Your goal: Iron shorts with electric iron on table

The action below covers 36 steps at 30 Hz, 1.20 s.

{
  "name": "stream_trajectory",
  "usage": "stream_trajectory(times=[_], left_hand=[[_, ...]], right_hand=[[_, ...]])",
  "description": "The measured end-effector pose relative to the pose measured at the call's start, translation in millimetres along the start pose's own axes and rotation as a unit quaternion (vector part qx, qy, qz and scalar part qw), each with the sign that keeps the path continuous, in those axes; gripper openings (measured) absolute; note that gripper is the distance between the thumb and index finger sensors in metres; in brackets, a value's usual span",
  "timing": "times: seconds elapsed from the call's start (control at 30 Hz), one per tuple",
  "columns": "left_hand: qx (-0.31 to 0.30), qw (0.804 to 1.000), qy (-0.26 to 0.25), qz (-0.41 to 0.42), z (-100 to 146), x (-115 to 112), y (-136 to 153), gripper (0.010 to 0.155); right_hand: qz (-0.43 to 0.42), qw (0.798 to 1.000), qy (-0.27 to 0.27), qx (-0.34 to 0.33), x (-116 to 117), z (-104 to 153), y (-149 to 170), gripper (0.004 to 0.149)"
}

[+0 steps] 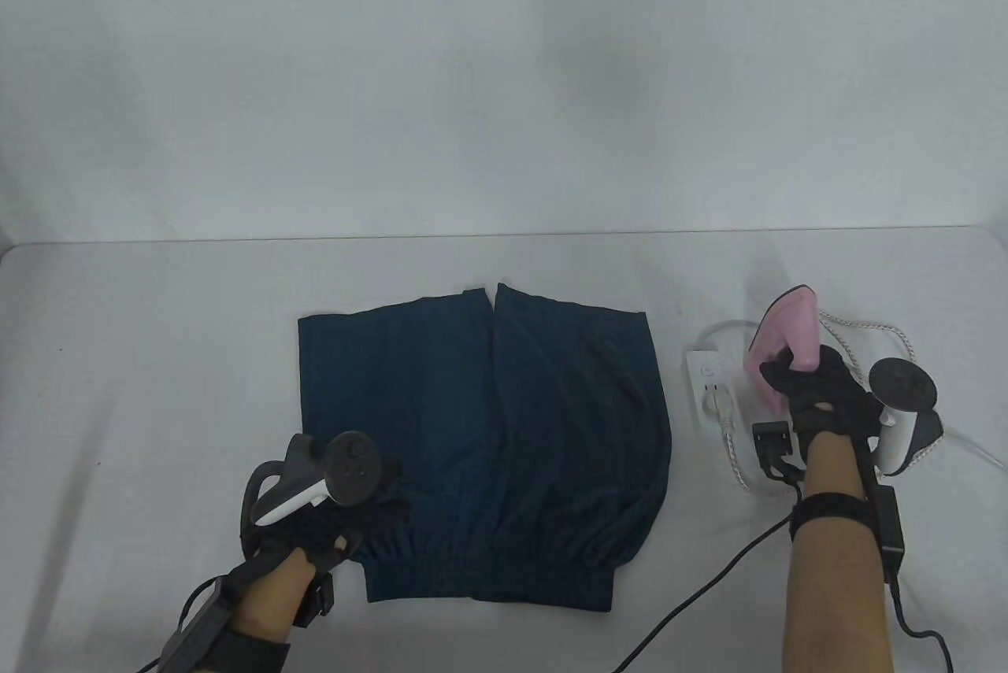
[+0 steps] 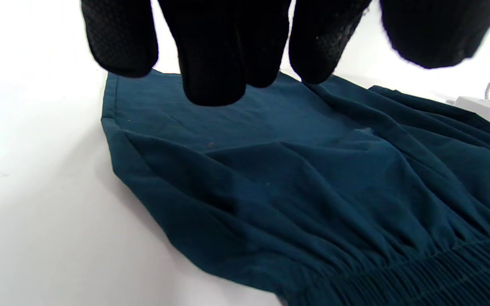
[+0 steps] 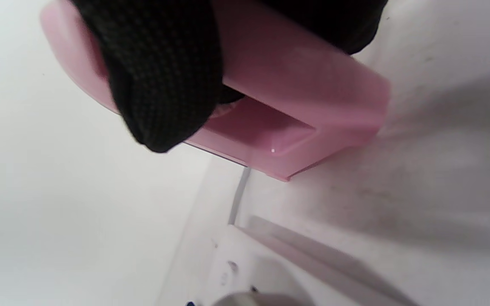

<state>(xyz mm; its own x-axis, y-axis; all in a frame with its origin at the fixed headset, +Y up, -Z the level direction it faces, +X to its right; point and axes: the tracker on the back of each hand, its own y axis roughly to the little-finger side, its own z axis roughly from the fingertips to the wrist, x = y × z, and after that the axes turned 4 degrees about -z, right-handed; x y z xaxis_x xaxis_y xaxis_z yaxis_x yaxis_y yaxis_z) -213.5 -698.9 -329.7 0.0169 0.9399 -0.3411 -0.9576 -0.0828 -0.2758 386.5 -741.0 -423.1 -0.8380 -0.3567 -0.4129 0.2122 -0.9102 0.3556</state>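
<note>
Dark teal shorts (image 1: 488, 429) lie flat on the white table, waistband toward me, wrinkled near the waist; they also show in the left wrist view (image 2: 313, 191). My left hand (image 1: 346, 515) rests at the shorts' near left corner by the waistband; its fingers (image 2: 215, 51) hang loose over the cloth and hold nothing. A pink electric iron (image 1: 787, 330) stands right of the shorts. My right hand (image 1: 819, 382) grips its handle, and the right wrist view shows the glove wrapped round the pink handle (image 3: 296, 85).
A white power strip (image 1: 709, 386) with a plug in it lies between the shorts and the iron. The iron's braided cord (image 1: 866, 330) loops behind the iron. Black glove cables (image 1: 709, 571) trail over the table's near right. A grey wall rises behind the table.
</note>
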Motion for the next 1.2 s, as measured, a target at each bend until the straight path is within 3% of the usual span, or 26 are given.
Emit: stream_trajectory(times=[0.2, 0.4, 0.6, 0.8, 0.93, 1.2], left_hand=[[0.001, 1.000, 0.005, -0.023, -0.7, -0.9, -3.7, 0.067], [0.003, 0.999, -0.004, -0.044, 0.9, 1.8, -8.4, 0.067], [0.016, 0.998, -0.030, -0.044, 6.0, 7.6, -12.5, 0.067], [0.029, 0.995, -0.081, -0.046, 12.9, 16.4, -18.2, 0.067], [0.025, 0.995, -0.085, -0.047, 14.8, 17.3, -19.7, 0.067], [0.016, 0.994, -0.097, -0.049, 17.1, 18.7, -21.6, 0.067]], right_hand=[[0.038, 0.998, -0.006, 0.043, -3.6, 5.6, 1.0, 0.046], [0.125, 0.989, 0.000, 0.076, -3.5, 13.6, -3.1, 0.055], [0.199, 0.974, -0.028, 0.102, -3.9, 22.6, -17.5, 0.067], [0.337, 0.939, -0.016, 0.067, -5.4, 43.2, -50.4, 0.082], [0.415, 0.910, 0.020, 0.016, -3.0, 61.5, -73.2, 0.085], [0.496, 0.855, 0.071, -0.138, 19.4, 100.0, -111.0, 0.074]])
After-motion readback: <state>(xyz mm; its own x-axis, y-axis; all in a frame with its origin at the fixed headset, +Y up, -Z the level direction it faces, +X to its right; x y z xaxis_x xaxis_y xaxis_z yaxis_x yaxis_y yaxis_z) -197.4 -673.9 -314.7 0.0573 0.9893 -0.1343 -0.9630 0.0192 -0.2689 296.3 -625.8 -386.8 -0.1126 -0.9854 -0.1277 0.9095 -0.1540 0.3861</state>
